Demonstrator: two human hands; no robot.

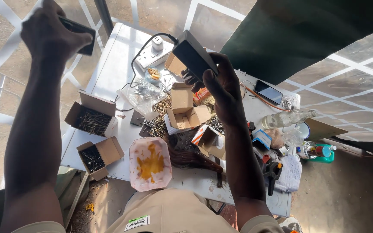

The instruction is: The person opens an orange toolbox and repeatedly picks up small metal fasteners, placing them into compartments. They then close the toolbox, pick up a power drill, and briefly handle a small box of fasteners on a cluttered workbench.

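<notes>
Gripping a black power adapter (194, 55) above the table's (109, 69) far edge, the right hand (225, 92) has its fingers curled shut around it. Raised off the far left corner, the left hand (50, 30) clasps a small dark flat object (79, 34). Below, open cardboard boxes of screws (92, 117) line the left edge.

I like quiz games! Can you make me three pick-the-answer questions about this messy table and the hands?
1. Where does the pink plate sit?
A. near edge of the table
B. on the floor
C. on a chair

2. What colour is the block in the right hand?
A. white
B. black
C. red

3. The small box of dark screws is:
A. taped shut
B. open
C. upside down

Answers: 1 A, it lies by the person's body. 2 B, the black block is dark all over. 3 B, flaps are up.
</notes>
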